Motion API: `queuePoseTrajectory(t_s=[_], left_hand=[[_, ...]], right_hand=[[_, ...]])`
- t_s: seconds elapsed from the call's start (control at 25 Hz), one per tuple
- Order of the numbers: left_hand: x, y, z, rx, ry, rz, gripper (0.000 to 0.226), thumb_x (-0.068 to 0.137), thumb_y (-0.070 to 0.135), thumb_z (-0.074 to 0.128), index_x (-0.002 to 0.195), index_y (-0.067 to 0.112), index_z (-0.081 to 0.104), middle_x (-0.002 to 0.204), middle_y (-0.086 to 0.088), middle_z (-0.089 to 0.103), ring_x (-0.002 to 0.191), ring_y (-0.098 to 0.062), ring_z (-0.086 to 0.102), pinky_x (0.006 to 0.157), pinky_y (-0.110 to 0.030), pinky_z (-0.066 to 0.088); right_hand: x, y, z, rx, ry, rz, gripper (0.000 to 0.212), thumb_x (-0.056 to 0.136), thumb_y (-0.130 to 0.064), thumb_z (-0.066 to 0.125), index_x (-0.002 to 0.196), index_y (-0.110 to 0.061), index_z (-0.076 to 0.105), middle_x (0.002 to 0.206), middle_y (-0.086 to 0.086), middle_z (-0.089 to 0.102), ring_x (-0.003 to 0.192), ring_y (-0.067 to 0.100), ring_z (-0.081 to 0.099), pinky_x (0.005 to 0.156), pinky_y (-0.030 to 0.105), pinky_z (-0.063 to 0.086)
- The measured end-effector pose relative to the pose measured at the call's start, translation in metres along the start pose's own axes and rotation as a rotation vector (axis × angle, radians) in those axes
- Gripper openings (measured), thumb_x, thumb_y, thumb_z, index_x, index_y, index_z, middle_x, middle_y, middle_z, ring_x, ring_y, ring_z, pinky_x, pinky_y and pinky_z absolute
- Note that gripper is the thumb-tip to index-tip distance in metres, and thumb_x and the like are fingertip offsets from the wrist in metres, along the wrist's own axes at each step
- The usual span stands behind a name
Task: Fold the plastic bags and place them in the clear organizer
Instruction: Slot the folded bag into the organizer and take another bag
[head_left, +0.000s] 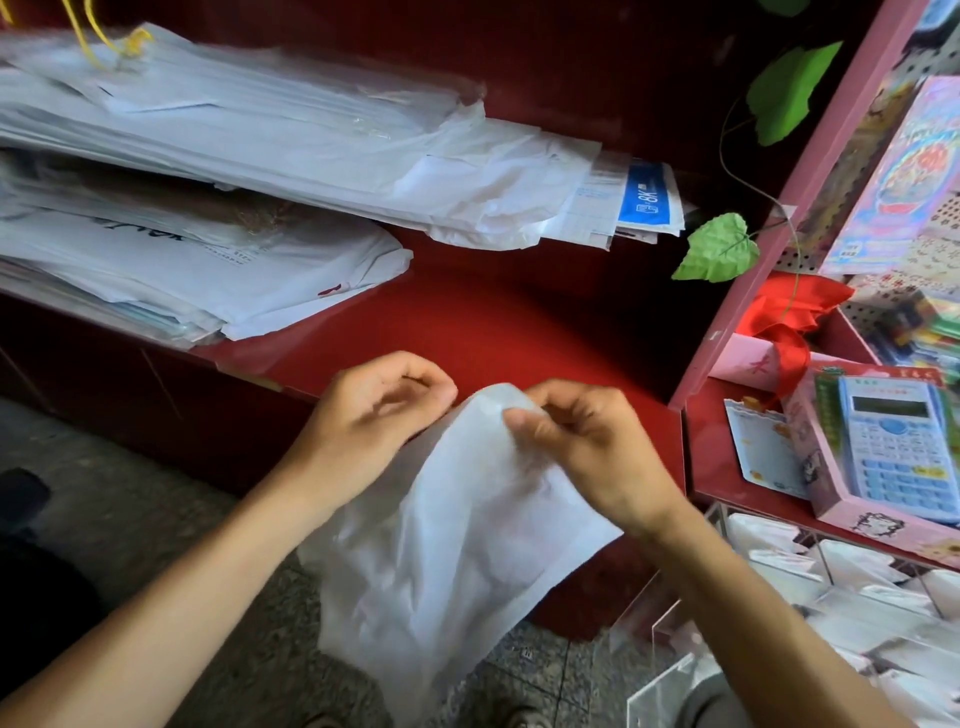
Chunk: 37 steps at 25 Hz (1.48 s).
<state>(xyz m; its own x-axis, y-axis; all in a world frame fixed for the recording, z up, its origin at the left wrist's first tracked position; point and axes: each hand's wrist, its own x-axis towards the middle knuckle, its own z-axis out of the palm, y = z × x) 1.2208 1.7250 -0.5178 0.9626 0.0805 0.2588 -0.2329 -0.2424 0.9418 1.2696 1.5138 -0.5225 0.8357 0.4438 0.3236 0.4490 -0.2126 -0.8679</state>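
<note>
A thin translucent white plastic bag (441, 561) hangs in the air in front of the red counter. My right hand (576, 447) pinches its top edge between thumb and fingers. My left hand (374, 410), fingers curled, pinches the same top edge just to the left. The bag's lower part droops toward the floor. At the lower right stands the clear organizer (779, 566), with folded white bags in several of its compartments.
Two big piles of white plastic bags and paper (234, 156) lie on the red counter (493, 322) at the left. A pink rack with a boxed calculator (893, 441), green leaves and a red ribbon stands at the right.
</note>
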Motion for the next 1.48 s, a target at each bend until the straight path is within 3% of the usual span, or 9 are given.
queuePoseTrajectory(t_s=[0.16,0.36,0.6,0.8,1.0,1.16,1.24,1.36,1.48], left_hand=[[0.006,-0.009,-0.036,0.083,0.067,-0.097,0.013,0.095,0.025,0.063,0.099,0.016,0.071,0.095,0.001,0.075,0.094,-0.011,0.069,0.075,-0.013,0.05],[0.006,-0.036,-0.05,0.112,-0.216,-0.388,0.04,0.074,0.044,0.062,0.114,0.048,0.063,0.114,0.023,0.067,0.113,0.0,0.059,0.097,-0.037,0.047],[0.004,-0.059,-0.013,-0.038,-0.31,-0.446,0.087,0.076,-0.012,0.064,0.136,0.047,0.041,0.129,0.005,0.062,0.107,-0.015,0.068,0.088,-0.036,0.056],[0.01,-0.076,0.017,0.209,-0.233,-0.238,0.087,0.075,0.0,0.076,0.12,0.063,0.037,0.132,0.008,0.054,0.105,-0.007,0.064,0.081,-0.031,0.057],[0.016,-0.077,0.036,0.153,-0.062,-0.234,0.096,0.081,0.007,0.075,0.143,0.058,0.022,0.126,0.015,0.051,0.099,-0.005,0.062,0.073,-0.019,0.051],[0.027,-0.074,0.04,0.151,-0.052,-0.217,0.077,0.084,0.006,0.071,0.136,0.053,0.04,0.128,0.023,0.052,0.093,-0.007,0.063,0.085,-0.031,0.055],[0.027,-0.074,0.045,0.15,-0.098,-0.183,0.06,0.087,0.004,0.067,0.127,0.045,0.05,0.123,0.025,0.058,0.095,0.0,0.063,0.083,-0.026,0.053],[0.025,-0.072,0.053,0.12,-0.129,-0.146,0.046,0.089,0.003,0.065,0.116,0.04,0.057,0.108,0.022,0.066,0.097,0.002,0.064,0.073,-0.017,0.051],[0.027,-0.069,0.058,0.088,-0.141,-0.092,0.049,0.077,0.028,0.071,0.123,0.035,0.057,0.118,0.016,0.064,0.107,-0.009,0.063,0.08,-0.025,0.052]], right_hand=[[-0.005,0.011,-0.045,0.286,0.226,0.092,0.015,0.087,-0.019,0.069,0.085,-0.005,0.07,0.074,0.015,0.065,0.064,0.024,0.059,0.061,0.035,0.049],[-0.011,0.04,-0.085,0.493,0.398,0.202,0.014,0.084,-0.024,0.065,0.074,-0.016,0.07,0.072,0.003,0.067,0.064,0.014,0.061,0.061,0.026,0.052],[-0.018,0.055,-0.103,0.586,0.464,0.246,0.039,0.097,-0.016,0.053,0.059,-0.02,0.065,0.062,-0.004,0.061,0.058,0.008,0.057,0.055,0.019,0.048],[-0.024,0.062,-0.111,0.618,0.485,0.295,0.035,0.097,-0.018,0.051,0.065,-0.02,0.064,0.065,-0.003,0.062,0.06,0.009,0.058,0.059,0.022,0.049],[-0.034,0.063,-0.117,0.619,0.326,0.34,0.024,0.093,-0.019,0.051,0.082,-0.011,0.071,0.085,0.011,0.07,0.077,0.022,0.066,0.072,0.034,0.055],[-0.043,0.064,-0.122,0.627,0.183,0.328,0.029,0.088,-0.024,0.06,0.106,-0.004,0.071,0.109,0.022,0.067,0.099,0.033,0.064,0.087,0.045,0.054],[-0.047,0.062,-0.125,0.666,0.193,0.309,0.037,0.086,-0.026,0.063,0.112,0.0,0.067,0.114,0.022,0.066,0.104,0.034,0.063,0.089,0.045,0.054],[-0.054,0.059,-0.132,0.737,0.255,0.292,0.036,0.089,-0.018,0.044,0.109,-0.006,0.072,0.113,0.015,0.07,0.104,0.028,0.068,0.083,0.039,0.059],[-0.061,0.056,-0.138,0.736,0.251,0.266,0.033,0.085,-0.024,0.053,0.107,-0.014,0.076,0.116,0.013,0.071,0.108,0.027,0.068,0.089,0.044,0.057]])
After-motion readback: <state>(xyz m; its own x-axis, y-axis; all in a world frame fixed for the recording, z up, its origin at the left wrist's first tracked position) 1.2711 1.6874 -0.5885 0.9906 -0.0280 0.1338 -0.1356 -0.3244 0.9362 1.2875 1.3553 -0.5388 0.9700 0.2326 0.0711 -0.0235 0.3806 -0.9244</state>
